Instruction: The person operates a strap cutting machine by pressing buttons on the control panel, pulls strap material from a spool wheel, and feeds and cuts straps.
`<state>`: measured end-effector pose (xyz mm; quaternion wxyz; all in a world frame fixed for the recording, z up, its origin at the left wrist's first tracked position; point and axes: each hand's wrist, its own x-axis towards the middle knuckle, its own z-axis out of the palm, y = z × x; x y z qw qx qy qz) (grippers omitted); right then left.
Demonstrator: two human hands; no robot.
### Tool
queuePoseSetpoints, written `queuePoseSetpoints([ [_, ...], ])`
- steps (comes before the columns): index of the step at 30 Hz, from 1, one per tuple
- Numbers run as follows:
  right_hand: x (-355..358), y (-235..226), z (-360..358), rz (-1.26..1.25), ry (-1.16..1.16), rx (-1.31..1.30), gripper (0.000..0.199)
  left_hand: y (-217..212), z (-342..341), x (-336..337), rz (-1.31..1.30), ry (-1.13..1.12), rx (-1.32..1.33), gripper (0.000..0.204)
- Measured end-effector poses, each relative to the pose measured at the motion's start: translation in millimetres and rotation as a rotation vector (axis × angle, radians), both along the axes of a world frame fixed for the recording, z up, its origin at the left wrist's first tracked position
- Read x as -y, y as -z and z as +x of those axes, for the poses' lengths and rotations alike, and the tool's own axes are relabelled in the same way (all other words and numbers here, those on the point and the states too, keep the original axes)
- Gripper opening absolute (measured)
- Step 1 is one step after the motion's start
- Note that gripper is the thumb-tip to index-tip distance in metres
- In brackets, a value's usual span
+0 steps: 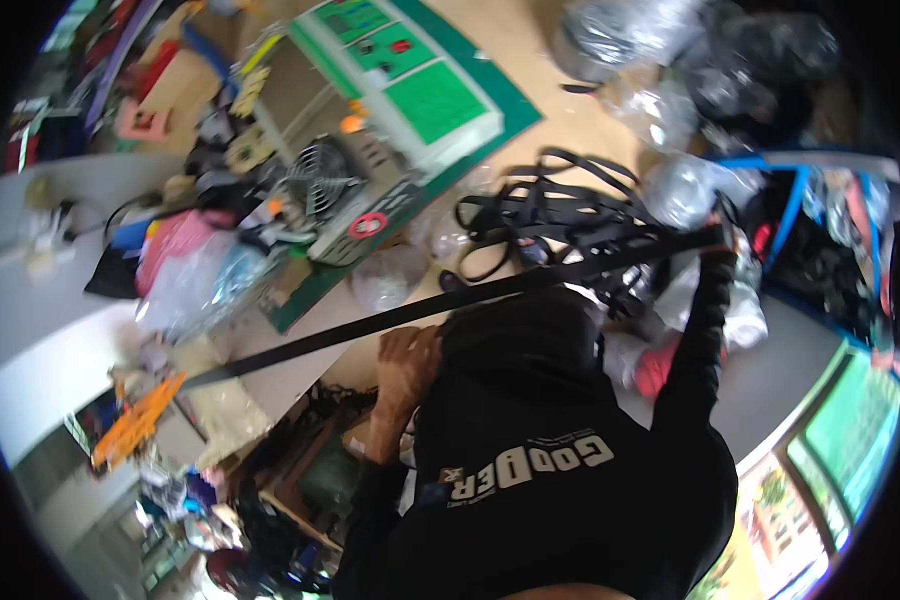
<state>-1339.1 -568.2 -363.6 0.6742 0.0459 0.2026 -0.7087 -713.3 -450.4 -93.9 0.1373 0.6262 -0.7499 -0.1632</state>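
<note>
A long, flat black strap [370, 327] runs taut and slanting across the view, from lower left up to the right. My right hand [727, 250], on an outstretched arm, is closed around its right end; the strap hides most of the fingers. The left end meets an orange flat piece [138, 425]. Just under the strap's middle, my left hand [407, 365] is closed with bent fingers, beside my black shirt. What it holds, if anything, is hidden. Beyond the strap lies a loose heap of narrower black straps [560, 205].
A machine with a green-topped control panel [435, 105] and a round fan grille [320, 178] stands on a green mat [510, 85]. Clear plastic bags [205, 290] lie at left, more plastic bundles [635, 35] at far right. A blue-framed bin [800, 165] stands beside my right hand.
</note>
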Motion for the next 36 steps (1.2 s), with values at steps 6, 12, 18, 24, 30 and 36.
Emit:
queuePoseSetpoints([
  [6, 36.1, 22.7, 10.4, 0.504, 0.058, -0.094, 0.049, 0.1, -9.6, 1.2, -0.069, 0.0, -0.094, 0.022],
  [12, 52.4, 54.0, 48.9, 0.976, 0.198, -0.227, 0.045, 0.2, -13.4, -26.8, -0.075, -0.193, -0.031, 0.022],
  [18, 43.8, 55.0, 112.0, 0.756, -0.192, -0.423, 0.044, -3.5, 7.6, -64.0, -0.031, -0.367, -0.028, 0.021],
  [24, 2.3, 68.8, 236.9, 0.749, -0.64, -0.652, 0.036, 26.1, 50.0, -96.4, -0.091, -0.356, -0.141, 0.019],
  [30, -86.3, 49.0, 375.2, 0.735, -1.053, -0.846, 0.029, 50.3, 130.2, -139.5, -0.163, -0.34, -0.189, 0.009],
  [36, -125.7, 10.4, 473.9, 0.507, -1.241, -1.254, 0.03, 50.0, 202.0, -165.1, -0.141, -0.326, -0.224, 0.012],
])
